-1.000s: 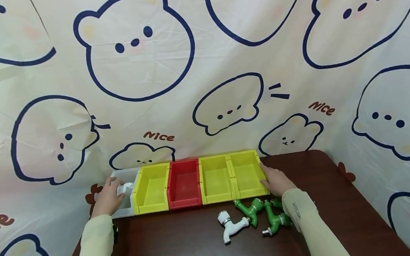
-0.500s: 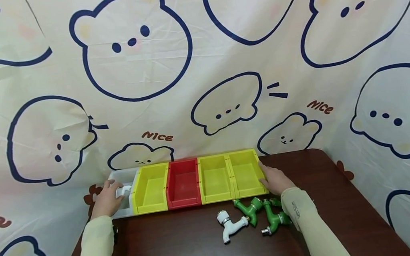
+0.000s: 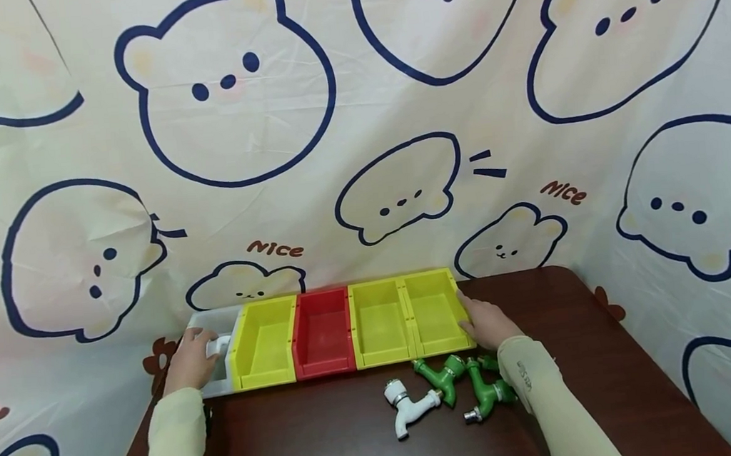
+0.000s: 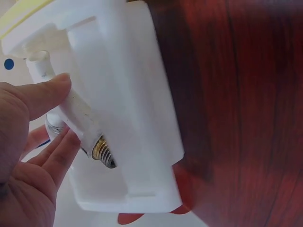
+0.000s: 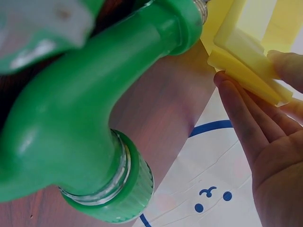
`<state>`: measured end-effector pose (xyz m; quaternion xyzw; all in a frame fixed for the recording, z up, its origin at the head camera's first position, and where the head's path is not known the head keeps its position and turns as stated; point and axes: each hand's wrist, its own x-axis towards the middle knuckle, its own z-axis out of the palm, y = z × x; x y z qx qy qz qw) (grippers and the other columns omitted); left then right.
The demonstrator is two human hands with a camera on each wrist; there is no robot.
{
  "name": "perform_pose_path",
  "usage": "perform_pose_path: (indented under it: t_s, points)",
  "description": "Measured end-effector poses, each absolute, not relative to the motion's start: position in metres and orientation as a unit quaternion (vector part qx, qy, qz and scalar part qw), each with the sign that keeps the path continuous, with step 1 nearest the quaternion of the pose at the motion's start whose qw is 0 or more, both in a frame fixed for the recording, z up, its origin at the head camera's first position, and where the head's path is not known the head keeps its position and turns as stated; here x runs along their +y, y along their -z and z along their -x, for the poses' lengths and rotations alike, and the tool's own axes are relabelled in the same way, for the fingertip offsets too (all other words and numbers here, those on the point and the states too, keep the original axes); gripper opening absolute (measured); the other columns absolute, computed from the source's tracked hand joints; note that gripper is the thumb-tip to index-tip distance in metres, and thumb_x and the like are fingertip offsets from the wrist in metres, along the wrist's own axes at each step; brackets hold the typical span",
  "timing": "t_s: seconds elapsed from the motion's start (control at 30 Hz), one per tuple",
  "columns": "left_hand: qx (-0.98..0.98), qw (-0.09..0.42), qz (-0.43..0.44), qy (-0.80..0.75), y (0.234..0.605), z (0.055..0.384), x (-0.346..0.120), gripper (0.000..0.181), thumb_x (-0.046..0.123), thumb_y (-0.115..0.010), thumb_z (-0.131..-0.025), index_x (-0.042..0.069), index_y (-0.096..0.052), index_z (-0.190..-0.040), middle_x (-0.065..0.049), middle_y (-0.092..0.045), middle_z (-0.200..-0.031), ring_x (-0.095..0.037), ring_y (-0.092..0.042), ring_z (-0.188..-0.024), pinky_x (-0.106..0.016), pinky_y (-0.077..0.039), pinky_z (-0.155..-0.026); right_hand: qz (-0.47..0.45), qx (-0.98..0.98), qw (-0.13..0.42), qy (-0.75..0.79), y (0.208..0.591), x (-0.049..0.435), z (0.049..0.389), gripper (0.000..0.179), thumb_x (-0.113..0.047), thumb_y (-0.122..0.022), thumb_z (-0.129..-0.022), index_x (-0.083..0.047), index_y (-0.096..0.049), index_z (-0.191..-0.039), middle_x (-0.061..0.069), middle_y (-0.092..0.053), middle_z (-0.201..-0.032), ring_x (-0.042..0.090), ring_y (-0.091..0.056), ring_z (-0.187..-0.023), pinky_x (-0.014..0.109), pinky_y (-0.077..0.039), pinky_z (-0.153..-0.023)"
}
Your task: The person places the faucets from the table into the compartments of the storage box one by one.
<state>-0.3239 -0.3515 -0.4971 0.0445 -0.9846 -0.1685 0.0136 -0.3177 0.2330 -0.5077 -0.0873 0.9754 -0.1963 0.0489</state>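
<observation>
In the head view, my left hand point(image 3: 189, 361) is over the white bin point(image 3: 218, 390) at the left end of the row. It grips a white faucet point(image 4: 78, 113) between thumb and fingers; the left wrist view shows the brass and metal threaded end pointing into the bin. My right hand point(image 3: 490, 324) is at the other end of the row, pinching the side wall of the rightmost yellow bin point(image 3: 438, 314), thumb inside and fingers outside. Close to the right wrist camera lies a green faucet point(image 5: 90, 104).
Between the end bins stand a yellow bin point(image 3: 263, 340), a red bin point(image 3: 322, 335) and another yellow bin point(image 3: 381, 323). Before them on the dark wooden table point(image 3: 305, 440) lie a white faucet point(image 3: 412, 409) and several green faucets point(image 3: 444, 378). A printed curtain point(image 3: 388, 111) hangs behind.
The white faucet in my left hand has turned slightly, showing more of its pipe. My right hand keeps its hold on the yellow bin. The head view has shifted a little.
</observation>
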Motion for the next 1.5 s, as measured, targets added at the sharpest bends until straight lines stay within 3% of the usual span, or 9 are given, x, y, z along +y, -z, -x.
perform_pose_path:
  t_s: [0.2, 0.57, 0.83, 1.5]
  points:
    - [-0.985, 0.031, -0.036, 0.169, 0.511, 0.326, -0.354, 0.038, 0.005, -0.072, -0.095, -0.005, -0.06, -0.129, -0.037, -0.037, -0.146, -0.057, -0.056, -0.116, -0.07, -0.049, -0.099, 0.092, 0.977, 0.04, 0.189, 0.507, 0.232, 0.317, 0.071, -0.018, -0.062, -0.104, 0.0, -0.026, -0.163, 0.026, -0.052, -0.152, 0.036, -0.06, -0.129, 0.054, -0.05, -0.108]
    - [-0.982, 0.031, -0.046, 0.183, 0.524, 0.331, -0.354, 0.037, 0.005, -0.07, -0.095, -0.007, -0.061, -0.129, -0.038, -0.04, -0.142, -0.057, -0.049, -0.126, -0.07, -0.044, -0.106, 0.089, 0.976, 0.042, 0.195, 0.507, 0.232, 0.316, 0.07, -0.018, -0.062, -0.105, 0.0, -0.027, -0.162, 0.025, -0.052, -0.153, 0.037, -0.058, -0.133, 0.054, -0.049, -0.11]
    - [-0.98, 0.021, -0.059, 0.191, 0.527, 0.332, -0.353, 0.037, 0.004, -0.068, -0.096, -0.008, -0.059, -0.129, -0.038, -0.04, -0.142, -0.058, -0.049, -0.127, -0.069, -0.044, -0.107, 0.111, 0.976, 0.023, 0.186, 0.507, 0.234, 0.316, 0.071, -0.017, -0.063, -0.104, 0.003, -0.027, -0.161, 0.028, -0.05, -0.152, 0.043, -0.054, -0.136, 0.057, -0.047, -0.112]
    - [-0.981, -0.019, -0.085, 0.175, 0.534, 0.338, -0.347, 0.04, 0.009, -0.061, -0.102, -0.009, -0.056, -0.137, -0.037, -0.035, -0.148, -0.056, -0.044, -0.133, -0.069, -0.041, -0.11, 0.108, 0.976, 0.027, 0.185, 0.513, 0.236, 0.319, 0.072, -0.018, -0.064, -0.103, 0.002, -0.027, -0.162, 0.027, -0.052, -0.152, 0.041, -0.056, -0.134, 0.056, -0.048, -0.11]
